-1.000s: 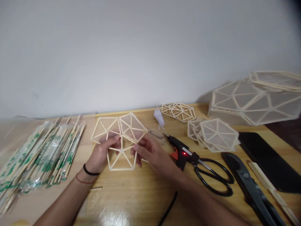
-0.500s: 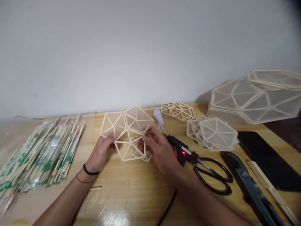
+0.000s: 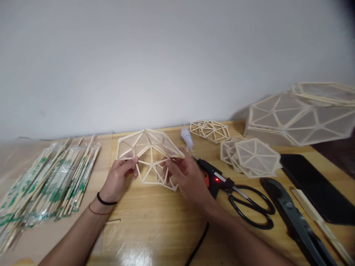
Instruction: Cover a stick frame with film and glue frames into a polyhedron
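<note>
Between my two hands is a wooden stick frame [image 3: 151, 163] built of joined triangles, its upper panels covered with a thin translucent sheet. My left hand [image 3: 119, 176] pinches its left side with thumb and fingers. On the right side my right hand [image 3: 186, 176] grips the frame near a lower joint, with some fingertips hidden behind the sticks. The frame is tilted above the wooden table [image 3: 149, 225]. Just right of my right hand lies a black glue gun [image 3: 216, 176] with a red light lit.
Packs of wrapped chopsticks [image 3: 59, 177] lie at left. Rightward are scissors [image 3: 251, 207], a dark cutter tool [image 3: 294, 218], a black phone-like slab [image 3: 316, 188], covered hexagon frames [image 3: 256, 157], bare stick frames [image 3: 210, 130] and a large covered frame [image 3: 299, 118]. A white bundle [image 3: 186, 138] stands by the wall.
The stick frame has tipped, so its covered upper part looks flatter and more folded. Both hands still hold it and have shifted only slightly.
</note>
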Demonstrator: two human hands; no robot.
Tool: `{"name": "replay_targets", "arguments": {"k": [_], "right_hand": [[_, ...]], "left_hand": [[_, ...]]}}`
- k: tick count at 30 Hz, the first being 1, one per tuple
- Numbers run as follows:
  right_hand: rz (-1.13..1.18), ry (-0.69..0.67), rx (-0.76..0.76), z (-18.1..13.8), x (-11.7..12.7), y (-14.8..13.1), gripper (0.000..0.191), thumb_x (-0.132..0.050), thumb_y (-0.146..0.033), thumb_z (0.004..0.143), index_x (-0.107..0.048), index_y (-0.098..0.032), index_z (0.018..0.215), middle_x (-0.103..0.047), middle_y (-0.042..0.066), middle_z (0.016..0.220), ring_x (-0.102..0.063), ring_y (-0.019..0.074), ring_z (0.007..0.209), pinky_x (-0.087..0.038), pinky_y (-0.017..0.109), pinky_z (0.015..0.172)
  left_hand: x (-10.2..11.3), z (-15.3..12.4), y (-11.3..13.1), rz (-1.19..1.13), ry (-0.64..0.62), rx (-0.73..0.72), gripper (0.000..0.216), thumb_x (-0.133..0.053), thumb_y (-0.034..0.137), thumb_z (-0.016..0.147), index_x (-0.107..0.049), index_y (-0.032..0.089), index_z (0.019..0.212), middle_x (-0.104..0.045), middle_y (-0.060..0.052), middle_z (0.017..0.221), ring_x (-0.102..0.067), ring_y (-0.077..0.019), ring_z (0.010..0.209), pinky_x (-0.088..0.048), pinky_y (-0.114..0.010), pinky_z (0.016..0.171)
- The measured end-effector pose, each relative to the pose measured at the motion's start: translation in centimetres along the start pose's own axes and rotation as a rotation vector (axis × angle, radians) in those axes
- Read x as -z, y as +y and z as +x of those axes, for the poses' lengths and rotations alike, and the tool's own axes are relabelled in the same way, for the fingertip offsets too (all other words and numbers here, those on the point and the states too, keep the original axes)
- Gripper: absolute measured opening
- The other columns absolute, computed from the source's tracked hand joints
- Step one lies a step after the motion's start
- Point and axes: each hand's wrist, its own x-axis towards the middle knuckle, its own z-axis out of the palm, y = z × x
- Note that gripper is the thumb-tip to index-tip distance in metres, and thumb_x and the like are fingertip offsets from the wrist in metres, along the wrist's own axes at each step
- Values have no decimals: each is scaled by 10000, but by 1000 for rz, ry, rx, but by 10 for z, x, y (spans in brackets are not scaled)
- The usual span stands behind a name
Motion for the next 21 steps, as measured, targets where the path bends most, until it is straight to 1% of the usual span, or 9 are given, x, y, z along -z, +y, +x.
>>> {"name": "replay_targets", "arguments": {"k": [6,9,11,13,15,16,18,19,21], "right_hand": [[24,-3,-45,-1,-2,-4,237,-680,-353,894,-564,-230,1060,-684,-2,836,-597,121,564,-507,257,500],[30,-2,-31,-1,-2,-3,201,-674,-353,901,-576,-227,1024,-670,-4,804,-590,122,566,-492,247,479],[40,-2,-15,0,-2,-3,199,-681,-378,898,-575,-222,960,-673,5,825,-591,119,569,-486,243,462],[53,-7,-14,1,-1,-2,222,-697,-397,884,-567,-217,893,-676,8,846,-590,112,564,-497,247,461],[59,-16,-28,1,0,-2,232,-706,-395,875,-559,-215,860,-675,2,838,-592,109,560,-516,256,478],[58,-27,-42,1,0,-2,233,-706,-392,874,-555,-216,856,-675,-1,829,-596,111,563,-523,261,487],[53,-68,-78,1,0,-2,240,-707,-384,869,-535,-218,843,-686,3,836,-605,114,568,-529,268,501],[47,-101,-102,0,0,-2,241,-704,-373,868,-522,-220,834,-692,6,845,-609,115,569,-528,269,504],[26,-182,-153,-1,-1,-1,217,-692,-327,867,-505,-223,829,-688,0,827,-612,117,565,-518,265,503]], "left_hand": [[6,1,-6,110,-31,-62,424,-736,435,836,-590,186,526,-538,-4,540,-490,-138,541,-381,-280,541],[15,2,-12,210,-22,-103,412,-703,426,886,-641,186,556,-573,-16,570,-513,-153,585,-401,-292,590],[19,2,-15,262,-16,-140,384,-700,408,903,-684,182,593,-609,-25,608,-543,-167,637,-425,-297,639],[19,1,-15,227,-14,-201,274,-712,371,899,-739,187,696,-660,-25,690,-591,-184,725,-460,-300,713],[16,-1,-11,75,-12,-268,122,-735,314,875,-787,225,941,-732,-21,900,-647,-206,908,-492,-307,850],[14,-3,-6,-11,-17,-301,238,-745,289,859,-771,258,1093,-744,-19,1049,-652,-220,1033,-491,-318,935],[10,-7,5,-151,-53,-342,519,-764,282,819,-675,304,1330,-687,-28,1324,-594,-260,1266,-460,-360,1080],[10,-8,12,-196,-89,-342,601,-768,314,805,-636,300,1392,-648,-44,1410,-551,-291,1346,-445,-392,1126],[13,-10,23,-255,-174,-306,691,-760,429,790,-603,270,1444,-612,-80,1478,-488,-355,1429,-432,-464,1166]]}}
